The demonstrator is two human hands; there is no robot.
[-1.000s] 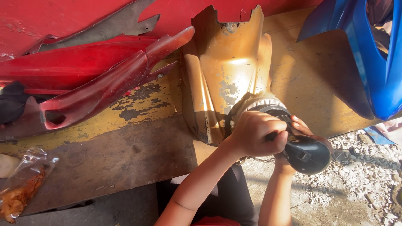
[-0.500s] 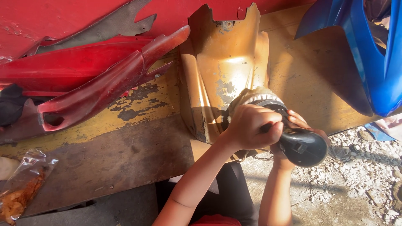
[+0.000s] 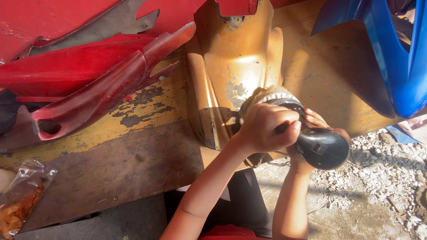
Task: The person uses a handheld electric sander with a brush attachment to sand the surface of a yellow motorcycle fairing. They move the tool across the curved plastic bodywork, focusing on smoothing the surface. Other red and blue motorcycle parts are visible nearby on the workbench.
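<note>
A worn wooden board [image 3: 124, 164], its yellow paint flaking away to bare brown, serves as the work surface, lit by hard sunlight; beyond its right edge lies a floor of grey gravel [image 3: 382, 178]. At the lower left corner of the board sits a clear plastic bag [image 3: 20, 198], crumpled, with something orange-brown inside.

The golden-orange body panel [image 3: 235, 75] lies near the middle of the board, long and curved, its paint scuffed and rubbed through to grey patches near its lower end. A black power polisher [image 3: 318, 144] presses on that lower end, its pale fluffy pad [image 3: 262, 95] touching the panel's surface. The left hand [image 3: 264, 129] is clenched around the polisher's side handle, and the right hand [image 3: 322, 129] grips the tool's rounded black body from underneath, fingers curled over it.

Glossy red panels [image 3: 89, 93] lie to the left, just beside the golden one, and a blue panel [image 3: 391, 58] lies at the upper right, well apart.
</note>
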